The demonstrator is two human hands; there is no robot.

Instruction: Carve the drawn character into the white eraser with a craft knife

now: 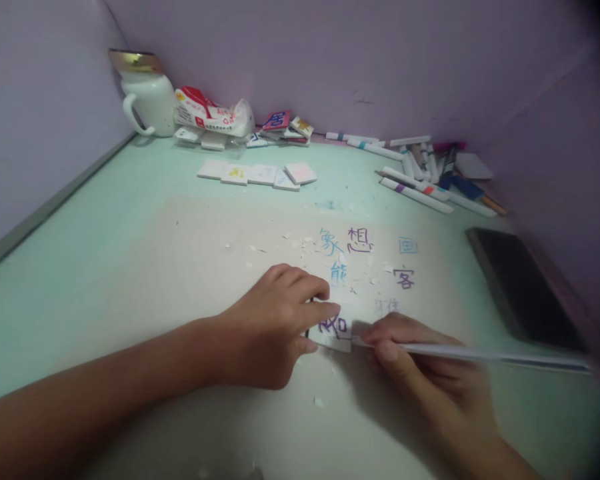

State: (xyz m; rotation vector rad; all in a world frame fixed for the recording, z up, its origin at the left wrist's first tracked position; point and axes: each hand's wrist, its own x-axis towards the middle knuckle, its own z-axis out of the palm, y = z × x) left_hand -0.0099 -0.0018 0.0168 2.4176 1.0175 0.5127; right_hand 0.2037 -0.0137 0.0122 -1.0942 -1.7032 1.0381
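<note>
My left hand rests on the desk, its fingers curled and pinching a small white tile with purple writing on it. My right hand is closed around a long thin white tool, held almost flat, whose tip touches the tile's right edge. White chips are scattered around the tile. Blue and purple characters are written on the desk surface just beyond the hands.
The pale green desk is boxed in by lilac walls. At the back stand a white mug, a snack packet, a row of small tiles and several marker pens. A dark slab lies right.
</note>
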